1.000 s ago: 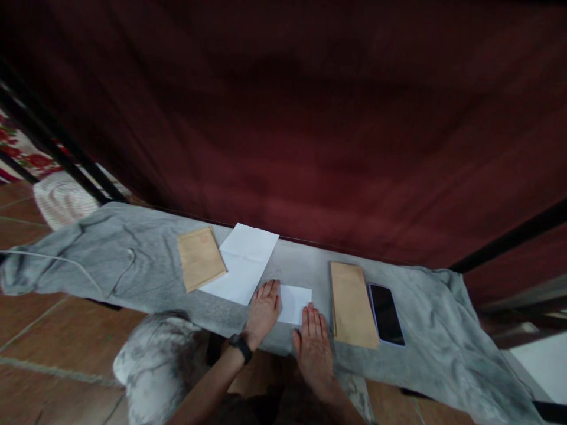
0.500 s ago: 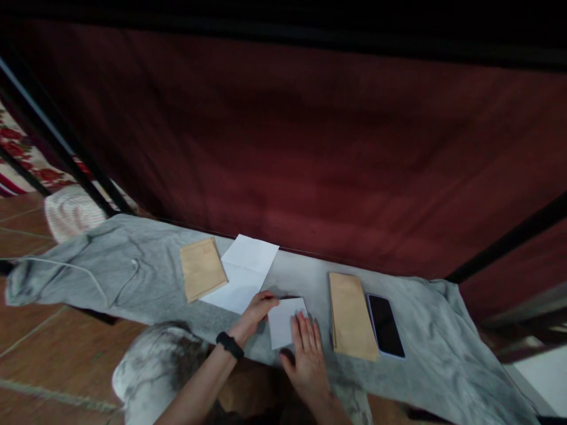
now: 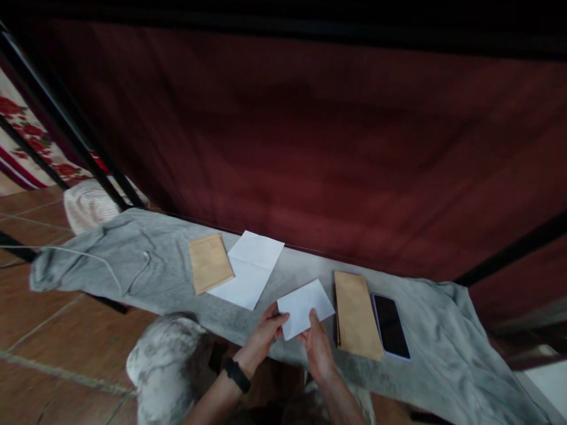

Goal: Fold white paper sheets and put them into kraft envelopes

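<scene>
A small folded white paper point(image 3: 305, 306) is lifted off the grey-covered bench point(image 3: 155, 277), tilted up toward me. My left hand point(image 3: 266, 336), with a black watch on its wrist, pinches the paper's near left corner. My right hand point(image 3: 316, 345) grips its near edge from below, thumb on top. Both hands hover over the bench's front edge, between the unfolded white sheet point(image 3: 250, 268) and the stack of brown envelopes point(image 3: 357, 314).
A single brown envelope point(image 3: 209, 262) lies left of the white sheet. A dark phone point(image 3: 390, 326) rests right of the envelope stack. A dark red curtain point(image 3: 310, 147) hangs behind the bench. A white cable point(image 3: 88, 255) trails at the left. My knee point(image 3: 163, 363) is below.
Both hands lay flat on the folded paper on the bench. They have since pinched it and raised it off the cloth, tilting it up. The camera has shifted slightly.
</scene>
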`<state>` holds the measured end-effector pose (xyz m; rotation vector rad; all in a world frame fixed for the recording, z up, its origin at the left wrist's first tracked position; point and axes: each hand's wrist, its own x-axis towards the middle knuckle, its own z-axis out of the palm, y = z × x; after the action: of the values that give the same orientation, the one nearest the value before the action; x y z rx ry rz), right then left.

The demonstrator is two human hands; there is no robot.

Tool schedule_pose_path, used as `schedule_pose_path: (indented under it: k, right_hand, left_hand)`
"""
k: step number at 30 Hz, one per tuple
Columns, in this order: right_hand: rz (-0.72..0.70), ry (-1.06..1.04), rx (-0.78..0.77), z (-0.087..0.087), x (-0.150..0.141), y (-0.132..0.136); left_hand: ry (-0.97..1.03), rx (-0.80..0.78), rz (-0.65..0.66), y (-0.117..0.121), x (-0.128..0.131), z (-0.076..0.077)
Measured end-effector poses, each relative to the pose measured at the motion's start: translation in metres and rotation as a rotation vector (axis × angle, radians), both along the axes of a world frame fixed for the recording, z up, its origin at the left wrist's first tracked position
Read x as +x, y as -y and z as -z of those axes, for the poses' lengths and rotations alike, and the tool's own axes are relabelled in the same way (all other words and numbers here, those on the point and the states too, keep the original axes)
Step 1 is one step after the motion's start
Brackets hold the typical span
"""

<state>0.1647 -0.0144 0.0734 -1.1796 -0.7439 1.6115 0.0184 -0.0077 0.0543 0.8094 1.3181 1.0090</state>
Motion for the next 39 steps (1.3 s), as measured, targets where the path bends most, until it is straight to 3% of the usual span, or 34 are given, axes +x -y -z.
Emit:
schedule_pose_path:
  k: [3,6,8,12,16,19,22,25,29,35,39]
  right_hand:
    - [-0.125,-0.014,-0.138,0.016,0.003,0.012]
    - [-0.348,0.009,-0.206,0.032,0.012,0.024]
    - [-0.405,0.124,-0.090,0.037,0.018,0.028]
    - [-0.225,0.506,0.265,0.039,0.025,0.016]
    - [-0.149,1.085,0.670,0.048,0.028,-0.006]
    - [-0.135,1.399,0.813,0.064,0.029,-0.013]
    - [-0.096,1.552,0.890,0.078,0.029,-0.012]
    - [-0.102,1.600,0.905,0.082,0.030,-0.010]
    - [-0.108,1.614,0.865,0.081,0.031,-0.010]
    - [-0.102,1.632,0.819,0.082,0.030,-0.009]
    - [-0.121,1.670,0.722,0.072,0.018,-0.015]
  left_hand:
    - [-0.163,0.127,0.027,-0.010,-0.003,0.007]
    - [-0.456,0.228,0.108,-0.027,-0.011,0.007]
    - [-0.625,0.230,0.113,-0.036,-0.015,0.008]
    - [-0.869,0.228,0.102,-0.036,-0.012,0.010]
    - [-1.089,0.289,0.105,-0.026,-0.004,0.007]
    - [-1.274,0.393,0.092,-0.017,0.002,0.005]
    - [-1.417,0.556,0.136,-0.010,0.009,0.013]
    - [-1.463,0.664,0.218,-0.004,0.017,0.028]
    - [-1.511,0.658,0.205,0.000,0.018,0.041]
    - [-1.540,0.590,0.153,-0.002,0.006,0.043]
    - [-1.560,0.608,0.172,-0.002,0.005,0.043]
